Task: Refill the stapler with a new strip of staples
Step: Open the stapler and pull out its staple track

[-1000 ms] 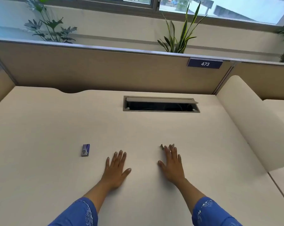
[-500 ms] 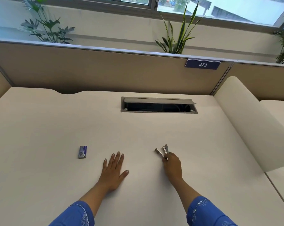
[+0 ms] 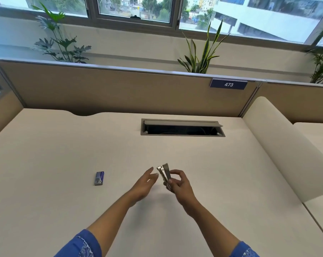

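A small grey metal stapler (image 3: 165, 173) is held upright above the desk, its two arms spread slightly at the top. My right hand (image 3: 179, 185) grips its lower end. My left hand (image 3: 145, 184) is lifted off the desk with fingers apart, its fingertips just left of the stapler, holding nothing. A small blue staple box (image 3: 99, 178) lies flat on the desk to the left of my left hand.
The cream desk (image 3: 64, 210) has an open cable slot (image 3: 182, 127) at the back centre. Beige partition walls (image 3: 119, 91) close the back, with a rounded divider (image 3: 286, 151) on the right. Plants stand behind the partition.
My right hand picked the stapler up off the desk and raised it. My left hand lifted from lying flat and moved right toward the stapler. The head camera tilted up a little.
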{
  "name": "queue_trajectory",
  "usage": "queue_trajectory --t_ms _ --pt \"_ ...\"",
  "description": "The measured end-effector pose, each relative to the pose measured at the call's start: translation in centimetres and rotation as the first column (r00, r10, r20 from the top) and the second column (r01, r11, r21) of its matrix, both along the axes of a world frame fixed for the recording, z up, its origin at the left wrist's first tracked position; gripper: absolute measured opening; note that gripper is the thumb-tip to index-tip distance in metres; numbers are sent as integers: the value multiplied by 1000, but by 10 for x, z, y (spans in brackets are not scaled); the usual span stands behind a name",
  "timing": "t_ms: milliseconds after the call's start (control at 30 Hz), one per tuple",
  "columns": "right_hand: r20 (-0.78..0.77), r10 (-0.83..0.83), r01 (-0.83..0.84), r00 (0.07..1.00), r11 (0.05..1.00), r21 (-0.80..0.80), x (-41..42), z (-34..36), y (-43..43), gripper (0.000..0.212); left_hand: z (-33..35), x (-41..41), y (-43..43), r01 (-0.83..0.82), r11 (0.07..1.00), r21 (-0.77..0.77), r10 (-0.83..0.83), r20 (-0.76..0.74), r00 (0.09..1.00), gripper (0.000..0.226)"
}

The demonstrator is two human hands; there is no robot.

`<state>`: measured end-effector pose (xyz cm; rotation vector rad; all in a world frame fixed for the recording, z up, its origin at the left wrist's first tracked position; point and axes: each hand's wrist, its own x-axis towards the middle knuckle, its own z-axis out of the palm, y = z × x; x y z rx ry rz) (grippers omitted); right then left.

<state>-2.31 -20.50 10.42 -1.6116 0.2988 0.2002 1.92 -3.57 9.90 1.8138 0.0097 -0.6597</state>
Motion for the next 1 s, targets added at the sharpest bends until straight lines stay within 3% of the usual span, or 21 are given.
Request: queue_trajectory --t_ms 133,267,533,700,800,867,1000 --pt "8 19 -20 1000 978 210 -4 22 18 25 25 -4 1 -227 925 -306 227 -35 973 35" --pt "21 54 -58 998 967 248 -7 42 29 29 39 -11 13 -343 850 -399 382 21 924 23" --pt "116 49 -50 992 999 5 -13 61 44 26 63 -26 21 -308 854 -420 409 172 896 19" --pt "267 90 -17 959 965 -262 -16 69 51 39 70 -33 21 -305 865 -397 428 270 862 12" --pt "312 111 -7 944 948 -317 -19 70 52 52 73 -37 25 -272 876 -399 412 325 851 15" --pt "312 142 -26 939 937 -349 -21 71 52 50 73 -39 29 -244 895 -373 382 362 850 16" --pt "313 198 -67 929 921 -383 -26 72 54 35 75 -48 35 -118 950 -289 232 403 885 47"
